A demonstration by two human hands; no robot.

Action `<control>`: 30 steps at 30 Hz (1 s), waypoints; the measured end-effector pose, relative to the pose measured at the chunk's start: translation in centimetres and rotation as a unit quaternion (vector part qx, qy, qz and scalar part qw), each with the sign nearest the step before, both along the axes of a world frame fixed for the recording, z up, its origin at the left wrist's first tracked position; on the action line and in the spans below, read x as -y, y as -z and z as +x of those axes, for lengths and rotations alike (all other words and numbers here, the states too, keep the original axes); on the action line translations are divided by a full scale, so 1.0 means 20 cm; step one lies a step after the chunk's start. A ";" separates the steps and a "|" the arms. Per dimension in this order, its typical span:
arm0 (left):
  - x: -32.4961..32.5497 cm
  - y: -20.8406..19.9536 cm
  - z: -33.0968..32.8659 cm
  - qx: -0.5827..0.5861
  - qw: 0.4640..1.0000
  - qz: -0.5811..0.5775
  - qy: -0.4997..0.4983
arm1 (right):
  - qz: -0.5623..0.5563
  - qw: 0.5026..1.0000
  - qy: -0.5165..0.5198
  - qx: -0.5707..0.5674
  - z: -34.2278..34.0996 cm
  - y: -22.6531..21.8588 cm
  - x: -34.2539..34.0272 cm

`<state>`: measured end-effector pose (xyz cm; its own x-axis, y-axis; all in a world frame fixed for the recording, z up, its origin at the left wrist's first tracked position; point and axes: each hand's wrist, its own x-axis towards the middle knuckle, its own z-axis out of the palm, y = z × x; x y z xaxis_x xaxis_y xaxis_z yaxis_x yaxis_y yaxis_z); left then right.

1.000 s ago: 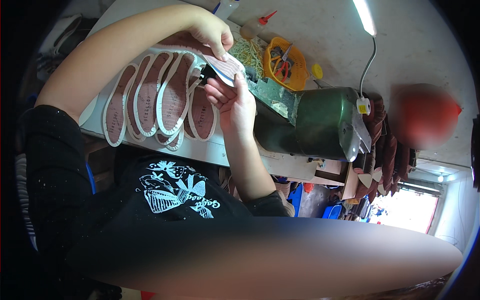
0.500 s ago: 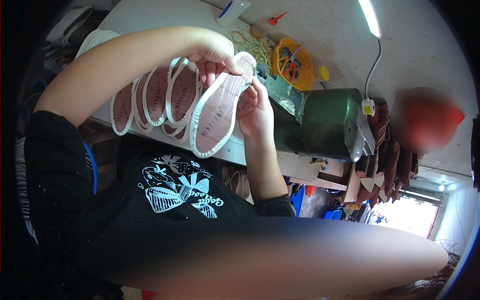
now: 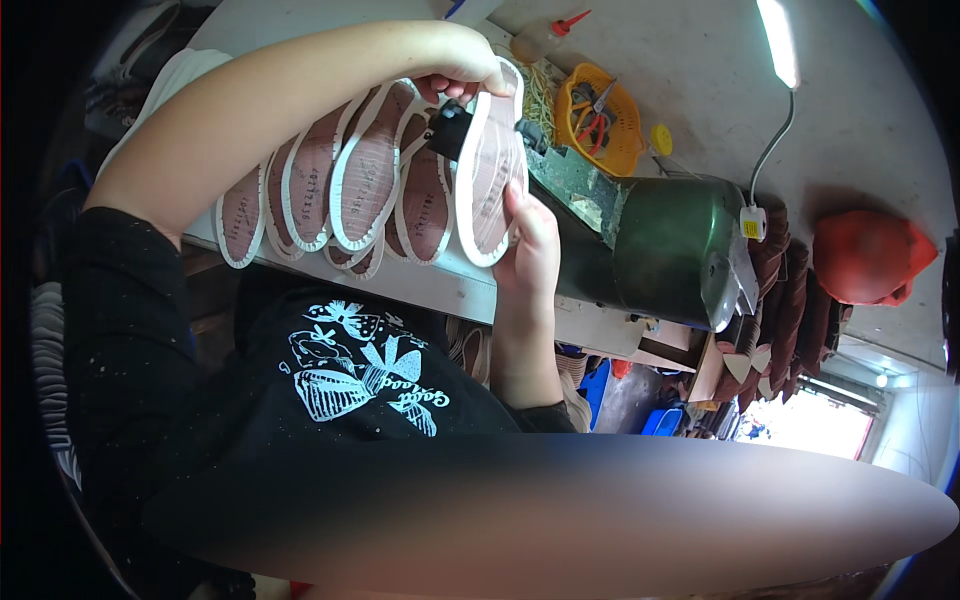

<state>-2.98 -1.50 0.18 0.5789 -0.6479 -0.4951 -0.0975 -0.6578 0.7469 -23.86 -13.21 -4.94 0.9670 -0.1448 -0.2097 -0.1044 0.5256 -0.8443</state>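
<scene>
Head view. Yellow basket (image 3: 628,140): red-handled tool (image 3: 595,132) among grey bits. Red-tipped bottle (image 3: 533,45) near it. Pale table (image 3: 440,286) bears overlapping insoles (image 3: 368,185), green machine (image 3: 665,240) to their right; lamp (image 3: 778,42) lit. Held sole (image 3: 490,165) off the table: left hand (image 3: 462,66) pinching its upper end, right hand (image 3: 533,238) clamped on its lower right edge.

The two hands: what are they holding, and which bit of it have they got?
A white-rimmed shoe sole: the left hand holds it near its upper end, the right hand by its right edge, lower down.
</scene>
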 end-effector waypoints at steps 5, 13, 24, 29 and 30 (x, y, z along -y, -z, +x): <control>-0.30 0.11 0.06 0.022 0.956 -0.225 -0.188 | 0.006 0.999 -0.037 0.016 0.07 -0.06 -0.23; -1.25 0.38 -0.47 0.513 0.765 0.202 -0.334 | -0.632 0.764 -0.048 0.123 0.12 0.07 -0.56; -1.42 0.53 -0.47 0.419 0.765 0.286 -0.397 | -0.613 0.769 -0.088 0.157 -0.07 0.04 -0.60; -1.49 0.62 -0.37 0.401 0.790 0.222 -0.408 | -0.571 0.808 -0.082 0.123 -0.13 0.09 -0.56; -1.50 0.59 -0.36 0.354 0.808 0.247 -0.401 | -0.562 0.814 -0.077 0.130 -0.13 0.09 -0.57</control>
